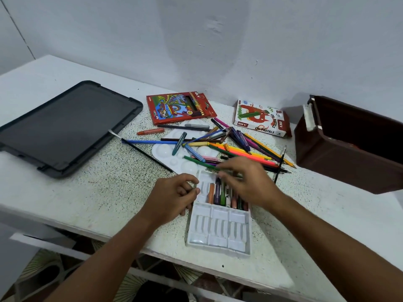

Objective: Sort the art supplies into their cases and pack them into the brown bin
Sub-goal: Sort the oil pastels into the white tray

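Fingers of the left hand (174, 196) curl against the white tray (218, 232) — near the table's (104, 192) front edge. Right hand (246, 179) reaches over the crayons (222, 194) — its grip is blurry.

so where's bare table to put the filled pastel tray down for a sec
Bare tabletop lies between the black lid and the left hand, and right of the tray below the brown bin. The pencil pile is crowded.

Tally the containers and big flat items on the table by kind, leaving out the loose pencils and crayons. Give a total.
Cardboard boxes: 2, the red pencil box and the oil pastel box
Plastic pastel tray: 1
White paint palette: 1
Dark lid: 1
Brown bin: 1
Total: 6
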### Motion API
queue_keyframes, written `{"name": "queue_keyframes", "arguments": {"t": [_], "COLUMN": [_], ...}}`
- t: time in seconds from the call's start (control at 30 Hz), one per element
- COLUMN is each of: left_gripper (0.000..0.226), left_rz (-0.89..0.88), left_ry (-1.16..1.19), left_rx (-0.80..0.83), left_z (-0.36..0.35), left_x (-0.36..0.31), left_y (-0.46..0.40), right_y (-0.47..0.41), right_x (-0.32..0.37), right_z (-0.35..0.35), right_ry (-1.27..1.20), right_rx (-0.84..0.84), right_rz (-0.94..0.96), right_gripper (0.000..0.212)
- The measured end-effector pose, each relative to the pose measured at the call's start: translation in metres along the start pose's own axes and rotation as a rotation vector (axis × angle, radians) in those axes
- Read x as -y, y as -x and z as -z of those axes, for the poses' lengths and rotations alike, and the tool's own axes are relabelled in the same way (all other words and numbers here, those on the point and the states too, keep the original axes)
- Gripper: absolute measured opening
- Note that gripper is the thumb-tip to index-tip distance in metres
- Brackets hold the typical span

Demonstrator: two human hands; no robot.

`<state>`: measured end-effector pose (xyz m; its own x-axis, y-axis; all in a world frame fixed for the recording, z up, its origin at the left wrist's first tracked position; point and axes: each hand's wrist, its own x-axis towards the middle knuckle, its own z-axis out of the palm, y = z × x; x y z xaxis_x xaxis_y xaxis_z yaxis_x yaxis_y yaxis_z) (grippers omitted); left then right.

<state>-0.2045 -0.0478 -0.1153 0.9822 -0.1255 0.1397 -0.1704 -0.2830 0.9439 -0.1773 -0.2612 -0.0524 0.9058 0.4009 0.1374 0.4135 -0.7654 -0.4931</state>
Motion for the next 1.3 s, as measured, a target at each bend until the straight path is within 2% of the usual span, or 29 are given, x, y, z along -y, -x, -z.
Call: {"name": "queue_keyframes", "arguments": {"t": [0.07,0.13,0.23,0.33,0.5,0.57,0.67,0.73,0.77,0.87,0.97,1.03,1.13,1.3], "left_gripper": [0.015,0.015,0.015,0.015,0.015,0.015,0.014,0.014,0.013,0.013,0.014,0.014,0.013,0.015], "left_rz": [0.008,0.008,0.002,0.012,0.026,0.032,0.033,0.034,0.037,0.025,0.013,0.005,0.004,-0.011], "left_ry": [0.01,0.016,0.006,0.017,0.034,0.034,0.026,0.028,0.029,0.019,0.008,-0.002,-0.004,-0.005], "left_rx": [-0.008,-0.012,-0.012,-0.016,-0.013,0.002,0.015,0.014,0.011,0.005,-0.003,-0.008,-0.008,-0.014], "left_z": [-0.001,-0.001,-0.001,-0.001,0.0,0.001,0.001,0.0,0.0,0.001,0.001,0.001,0.0,-0.001], "left_x": [-0.001,-0.002,-0.003,-0.003,-0.001,-0.002,-0.002,-0.003,-0.002,-0.003,-0.004,-0.004,-0.004,-0.004], "left_y": [0.0,0.0,0.0,0.0,0.001,0.001,0.0,0.0,0.0,0.001,0.001,0.002,0.002,0.002], "right_y": [-0.025,-0.052,-0.08,-0.091,-0.089,-0.076,-0.044,-0.028,-0.023,-0.021,-0.022,-0.021,-0.019,-0.018], "right_x": [-0.009,-0.02,-0.03,-0.032,-0.025,-0.017,-0.004,0.0,0.002,-0.001,-0.005,-0.004,-0.002,0.0], "right_z": [0.01,0.016,0.011,0.001,0.003,0.007,0.008,0.005,0.003,-0.001,-0.003,-0.003,-0.001,-0.003], "right_ry": [0.014,0.116,0.214,0.269,0.312,0.296,0.336,0.349,0.347,0.348,0.35,0.316,0.258,0.17], "right_rx": [-0.109,-0.105,-0.023,0.014,-0.023,-0.005,0.182,0.284,0.325,0.337,0.344,0.333,0.277,0.247], "right_rz": [-0.206,-0.341,-0.455,-0.471,-0.366,-0.178,0.189,0.287,0.261,0.256,0.195,0.18,0.269,0.2], "right_gripper": [0.029,0.034,0.032,0.025,0.017,0.018,0.022,0.025,0.025,0.047,0.031,0.03,0.026,0.024]}}
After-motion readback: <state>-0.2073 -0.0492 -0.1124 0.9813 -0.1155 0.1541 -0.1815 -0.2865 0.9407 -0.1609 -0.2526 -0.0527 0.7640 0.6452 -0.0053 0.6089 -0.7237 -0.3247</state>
